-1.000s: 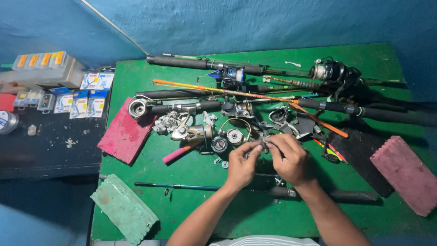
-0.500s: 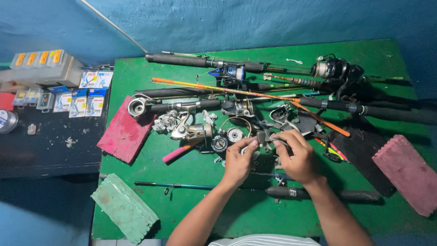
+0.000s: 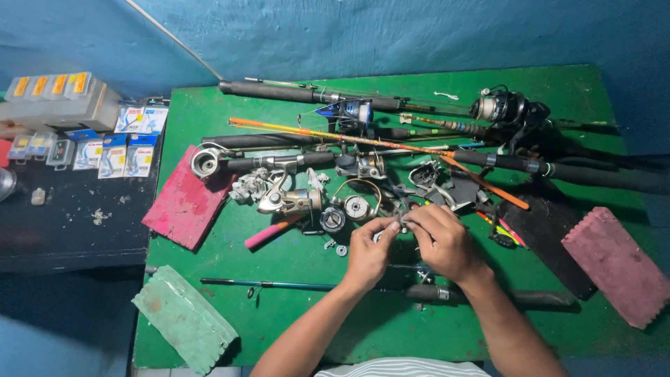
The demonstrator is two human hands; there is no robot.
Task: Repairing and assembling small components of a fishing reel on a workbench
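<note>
While both hands meet at the middle of the green bench (image 3: 293,279), the left hand (image 3: 368,253) and right hand (image 3: 441,241) pinch a small metal reel part (image 3: 403,222) between their fingertips. Fingers hide most of it, so its long axis cannot be told. Fishing rods (image 3: 307,92) lie at 12 o'clock, running left to right, below a blue wall (image 3: 363,35).

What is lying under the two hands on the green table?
Under the left hand and right hand a dark fishing rod crosses the green table. Both grips pinch a small metal part; fingers cover most of it, so its kind stays unclear.
</note>
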